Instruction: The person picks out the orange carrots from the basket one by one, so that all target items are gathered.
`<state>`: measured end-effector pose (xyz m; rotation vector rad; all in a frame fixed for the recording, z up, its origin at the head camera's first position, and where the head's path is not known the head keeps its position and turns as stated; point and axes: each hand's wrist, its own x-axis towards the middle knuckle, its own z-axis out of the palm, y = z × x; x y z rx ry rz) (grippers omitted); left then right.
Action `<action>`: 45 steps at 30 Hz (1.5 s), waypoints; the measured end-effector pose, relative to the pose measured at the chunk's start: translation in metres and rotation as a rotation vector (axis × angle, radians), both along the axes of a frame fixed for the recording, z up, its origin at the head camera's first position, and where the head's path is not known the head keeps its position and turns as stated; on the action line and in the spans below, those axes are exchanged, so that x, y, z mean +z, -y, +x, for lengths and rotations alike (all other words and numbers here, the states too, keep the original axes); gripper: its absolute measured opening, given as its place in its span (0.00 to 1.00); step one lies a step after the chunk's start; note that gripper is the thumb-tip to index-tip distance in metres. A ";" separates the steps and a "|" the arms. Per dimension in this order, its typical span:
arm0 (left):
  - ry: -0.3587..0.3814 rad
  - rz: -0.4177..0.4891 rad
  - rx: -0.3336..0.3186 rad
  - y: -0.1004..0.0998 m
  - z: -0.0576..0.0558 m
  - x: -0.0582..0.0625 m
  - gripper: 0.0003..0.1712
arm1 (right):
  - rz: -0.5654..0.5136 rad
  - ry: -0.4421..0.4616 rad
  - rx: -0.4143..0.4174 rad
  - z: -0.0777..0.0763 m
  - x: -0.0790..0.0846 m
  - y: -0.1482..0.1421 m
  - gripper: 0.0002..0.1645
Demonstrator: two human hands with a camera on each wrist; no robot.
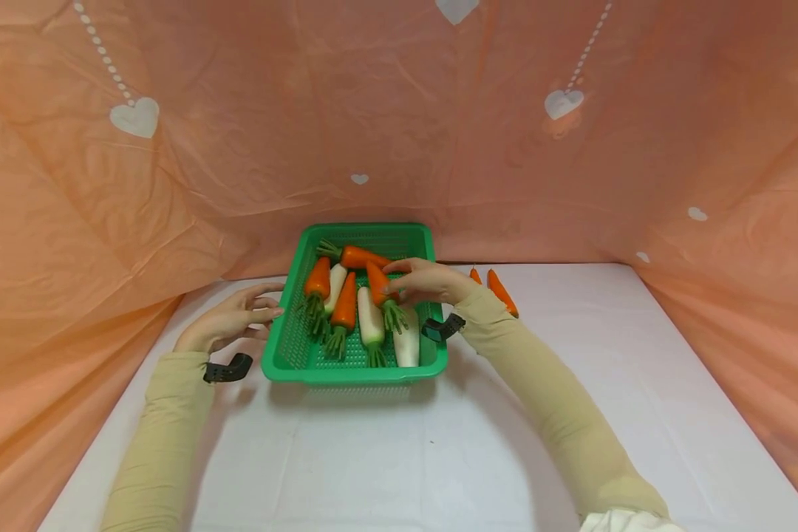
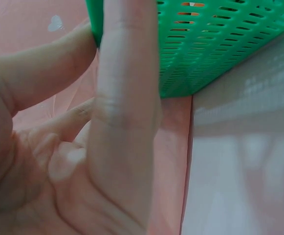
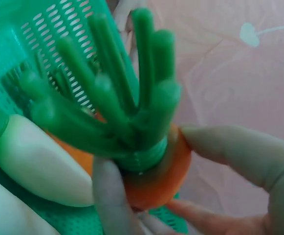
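Observation:
My right hand [image 1: 432, 281] pinches an orange carrot [image 1: 377, 284] with a green stubby top, over the right side of a green plastic basket [image 1: 355, 375]. The right wrist view shows the thumb and fingers around the top end of this carrot [image 3: 154, 188]. At the basket's left rim is my left hand [image 1: 236, 318], its fingers extended against the outside. Close up, the left thumb and a straight finger [image 2: 124, 112] meet the rim. Inside lie more carrots [image 1: 343, 303] and several white radishes [image 1: 370, 314], one [image 1: 407, 340] partly under the held carrot's leaves.
Two carrots [image 1: 502, 293] lie on the white-covered table [image 1: 572, 310] behind my right forearm, partly hidden by it. A pinkish-orange curtain [image 1: 386, 133] with white hearts rises behind the table and along both sides.

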<state>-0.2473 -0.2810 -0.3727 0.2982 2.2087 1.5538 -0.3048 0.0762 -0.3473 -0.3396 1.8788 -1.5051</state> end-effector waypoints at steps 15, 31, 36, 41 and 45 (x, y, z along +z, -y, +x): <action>-0.004 -0.011 0.009 0.000 0.001 -0.002 0.40 | -0.108 -0.140 -0.042 0.027 0.005 -0.068 0.37; -0.007 0.000 0.024 0.001 0.003 -0.008 0.41 | -0.152 -0.140 -0.307 0.049 -0.014 -0.179 0.40; -0.014 0.017 0.043 0.001 0.005 -0.010 0.41 | -0.113 -0.135 -0.376 0.059 -0.024 -0.206 0.40; -0.011 0.029 0.069 0.000 0.007 -0.013 0.41 | -0.118 -0.117 -0.415 0.069 -0.038 -0.224 0.39; -0.012 0.046 0.069 0.000 0.007 -0.014 0.40 | -0.141 -0.085 -0.455 0.072 -0.047 -0.233 0.39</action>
